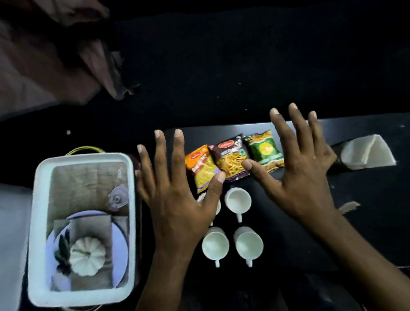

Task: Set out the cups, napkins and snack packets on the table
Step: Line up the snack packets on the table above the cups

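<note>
On a black table [376, 227] in a dark room, three snack packets [231, 160] lying in a row, four white cups [238, 199] sitting just beside them, napkins [368, 152] lying further right, left hand [178, 199] and right hand [298, 172] spreading wide open, holding nothing, thumbs reaching over the packets

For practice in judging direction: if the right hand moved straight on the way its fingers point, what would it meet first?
Probably nothing: the right hand points between the green packet and napkins, beyond the table into darkness, where depth is unclear.
</note>
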